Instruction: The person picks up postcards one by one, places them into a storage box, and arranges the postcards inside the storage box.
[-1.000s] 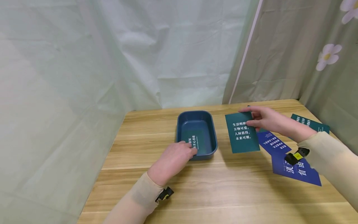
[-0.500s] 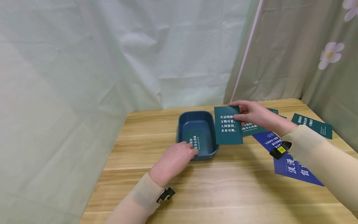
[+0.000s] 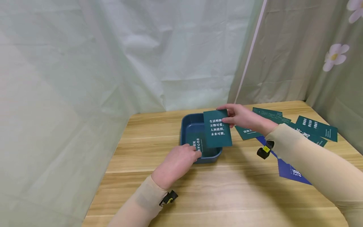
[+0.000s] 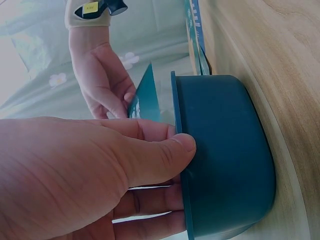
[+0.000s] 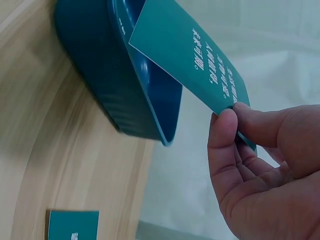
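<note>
A dark blue rectangular box [image 3: 205,160] with rounded corners stands on the table. My left hand [image 3: 176,164] pinches its near left rim; the left wrist view shows the thumb [image 4: 170,155] outside the wall and fingers inside. One green card with white writing [image 3: 195,137] lies in the box, partly covered. Between thumb and fingers my right hand [image 3: 245,118] holds another green card [image 3: 216,130] by its upper right edge. That card is tilted above the right part of the box, as the right wrist view also shows [image 5: 185,60].
Right of the box, several green cards [image 3: 317,127] lie spread and partly overlapping on the wooden table [image 3: 215,192]. A blue card [image 3: 292,173] lies nearer, partly hidden by the right sleeve. A pale curtain [image 3: 195,63] hangs behind the table.
My right hand has carried the green card leftward, from beside the box to above it. More cards at the right have come into sight. The left hand stays at the rim.
</note>
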`<state>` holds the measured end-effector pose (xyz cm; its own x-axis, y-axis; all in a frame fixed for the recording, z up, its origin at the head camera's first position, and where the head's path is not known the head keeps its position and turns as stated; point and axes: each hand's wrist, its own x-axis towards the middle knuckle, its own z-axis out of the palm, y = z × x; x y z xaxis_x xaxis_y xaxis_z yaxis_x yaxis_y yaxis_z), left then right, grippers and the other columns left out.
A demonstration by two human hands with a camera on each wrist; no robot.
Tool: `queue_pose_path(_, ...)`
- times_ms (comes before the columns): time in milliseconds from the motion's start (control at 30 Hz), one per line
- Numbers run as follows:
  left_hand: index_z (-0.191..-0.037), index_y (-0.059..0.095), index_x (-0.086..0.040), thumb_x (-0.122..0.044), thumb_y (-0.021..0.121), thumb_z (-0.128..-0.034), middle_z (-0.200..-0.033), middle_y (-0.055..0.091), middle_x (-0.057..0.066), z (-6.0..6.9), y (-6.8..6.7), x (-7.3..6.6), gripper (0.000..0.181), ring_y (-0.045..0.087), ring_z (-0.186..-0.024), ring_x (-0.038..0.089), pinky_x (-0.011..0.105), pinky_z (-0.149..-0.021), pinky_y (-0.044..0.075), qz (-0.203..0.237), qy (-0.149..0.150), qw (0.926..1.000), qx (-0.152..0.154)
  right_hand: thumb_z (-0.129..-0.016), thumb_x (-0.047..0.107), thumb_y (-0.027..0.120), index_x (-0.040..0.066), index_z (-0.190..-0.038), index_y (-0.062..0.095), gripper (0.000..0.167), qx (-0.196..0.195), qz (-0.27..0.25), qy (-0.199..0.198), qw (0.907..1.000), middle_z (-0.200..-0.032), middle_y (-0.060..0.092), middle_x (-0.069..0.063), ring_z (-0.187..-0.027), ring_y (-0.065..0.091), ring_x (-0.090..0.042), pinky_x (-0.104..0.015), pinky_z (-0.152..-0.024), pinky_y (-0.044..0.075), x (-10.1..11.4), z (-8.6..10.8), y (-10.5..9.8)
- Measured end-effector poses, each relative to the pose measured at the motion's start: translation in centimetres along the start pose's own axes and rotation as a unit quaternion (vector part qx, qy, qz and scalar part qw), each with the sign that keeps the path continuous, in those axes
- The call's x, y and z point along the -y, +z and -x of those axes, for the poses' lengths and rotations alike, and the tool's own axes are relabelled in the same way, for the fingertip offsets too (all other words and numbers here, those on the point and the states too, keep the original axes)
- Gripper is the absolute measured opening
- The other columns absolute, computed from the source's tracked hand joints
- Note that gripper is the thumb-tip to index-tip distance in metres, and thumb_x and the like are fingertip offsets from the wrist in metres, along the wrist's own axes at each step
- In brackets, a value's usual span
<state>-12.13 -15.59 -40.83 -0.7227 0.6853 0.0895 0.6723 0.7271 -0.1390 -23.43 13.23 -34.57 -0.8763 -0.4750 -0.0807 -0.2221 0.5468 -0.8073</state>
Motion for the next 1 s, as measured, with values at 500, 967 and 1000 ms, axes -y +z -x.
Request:
queue_pose_path(500, -0.117, 0.083, -0.021, -0.015, 0.082, -0.1022, -0.098, 0.075, -0.002, -0.1, -0.1, 0.1, 0.016, 0.061, -0.081, 0.013, 0.027, -0.076, 0.06, 0.002, 0.0, 0.9998, 0.02, -0.11, 0.005, 0.066, 0.005, -0.162, 0.05, 0.054, 0.028, -0.005, -0.03, 0.9991, -0.114, 0.072, -0.02, -0.086, 0.067, -0.031, -0.037, -0.077, 0.06, 0.5, -3.6, 3.6)
queue_pose_path(967, -0.117, 0.084, -0.021, -0.017, 0.082, -0.1024, -0.097, 0.075, -0.003, 0.0, -0.1, 0.2, 0.015, 0.062, -0.081, 0.012, 0.026, -0.076, 0.059, -0.003, 0.002, 0.9999, 0.014, -0.11, 0.007, 0.069, 0.008, -0.163, 0.052, 0.056, 0.059, 0.014, 0.02, 0.998, -0.091, 0.059, -0.013, -0.085, 0.068, -0.043, -0.054, -0.09, 0.06, 0.9, -5.7, 6.3)
queue_pose_path(1000, -0.117, 0.084, -0.021, -0.017, 0.082, -0.1025, -0.097, 0.075, -0.003, 0.0, -0.1, 0.2, 0.015, 0.062, -0.082, 0.012, 0.026, -0.076, 0.059, -0.002, 0.003, 0.9999, 0.014, -0.11, 0.007, 0.069, 0.008, -0.163, 0.052, 0.056, 0.062, 0.017, 0.022, 0.9977, -0.09, 0.059, -0.012, -0.083, 0.069, -0.041, -0.051, -0.089, 0.061, 0.9, -5.8, 6.5)
